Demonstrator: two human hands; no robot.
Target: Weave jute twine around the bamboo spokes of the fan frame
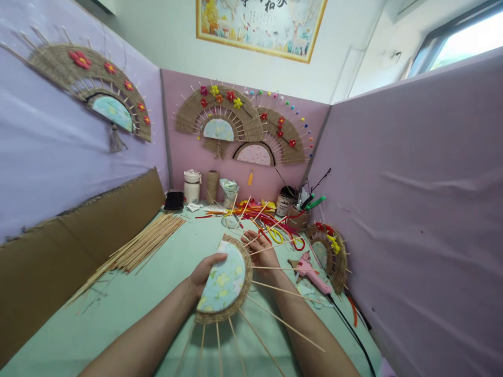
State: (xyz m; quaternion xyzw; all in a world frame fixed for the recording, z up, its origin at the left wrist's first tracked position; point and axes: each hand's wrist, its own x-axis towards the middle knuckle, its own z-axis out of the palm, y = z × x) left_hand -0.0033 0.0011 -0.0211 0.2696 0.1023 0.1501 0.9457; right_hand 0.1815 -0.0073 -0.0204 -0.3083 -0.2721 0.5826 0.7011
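A half-round fan piece (pixel 226 280), with blue floral cloth and a twine-wound curved rim, is held tilted above the table. Thin sticks radiate from its rim to the top, right and bottom. My left hand (pixel 205 272) grips the straight edge, its thumb on the cloth and the other fingers behind. By the upper right of the rim, my right hand (pixel 260 250) is among the sticks with its fingers curled; whether it pinches a stick or twine is too small to tell.
A bundle of sticks (pixel 143 242) lies left beside a cardboard strip (pixel 78 251). On the right are a pink glue gun (pixel 312 273) with a black cord and a finished fan (pixel 328 254). Scissors (pixel 275 234), red pipe cleaners, jars and a twine spool (pixel 212 187) stand or lie behind.
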